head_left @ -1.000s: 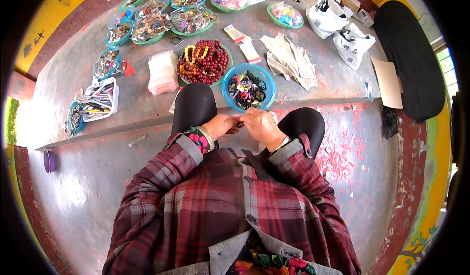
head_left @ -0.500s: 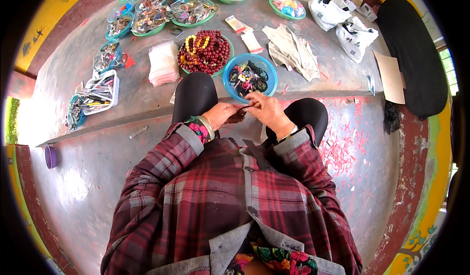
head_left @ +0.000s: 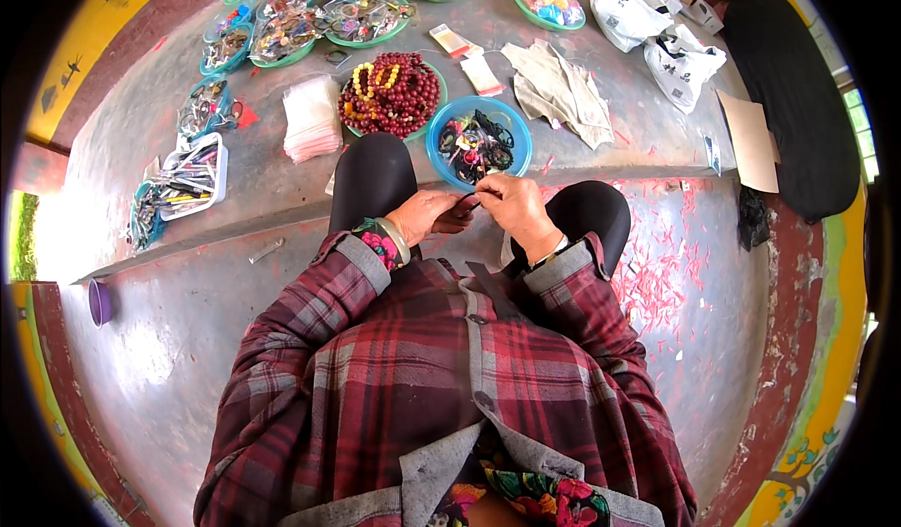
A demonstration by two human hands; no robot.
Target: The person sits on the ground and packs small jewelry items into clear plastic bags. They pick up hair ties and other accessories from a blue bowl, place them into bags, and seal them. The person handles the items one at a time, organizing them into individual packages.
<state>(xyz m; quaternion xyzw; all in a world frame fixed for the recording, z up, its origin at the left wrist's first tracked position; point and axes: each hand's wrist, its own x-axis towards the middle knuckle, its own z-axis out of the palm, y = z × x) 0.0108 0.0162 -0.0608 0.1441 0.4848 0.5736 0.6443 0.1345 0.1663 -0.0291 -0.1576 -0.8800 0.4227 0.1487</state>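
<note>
Between my knees, my left hand point(head_left: 424, 217) and my right hand point(head_left: 518, 213) meet at the fingertips. Both are closed on a thin dark cord point(head_left: 468, 200), most of which the fingers hide. Just beyond them stands a blue plastic bowl point(head_left: 515, 167) holding a tangle of black corded pieces point(head_left: 488, 142) with some coloured bits. Left of that bowl, dark red bead strings point(head_left: 418, 91) with a few yellow ones point(head_left: 378, 79) are heaped on a green plate. A stack of clear plastic sleeves point(head_left: 313, 119) lies beside the beads.
A white tray of pens point(head_left: 220, 166) and several bowls of small packaged items point(head_left: 366, 22) line the ledge's left and back. Beige cloth point(head_left: 560, 92), white plastic bags point(head_left: 680, 69) and cardboard point(head_left: 748, 142) are to the right. Red scraps point(head_left: 657, 283) litter the floor; a purple cup point(head_left: 99, 303) stands left.
My right hand's fingers have shifted slightly and lowered at the cord. My left hand stays nearly in place, and the surroundings sit slightly higher in the picture.
</note>
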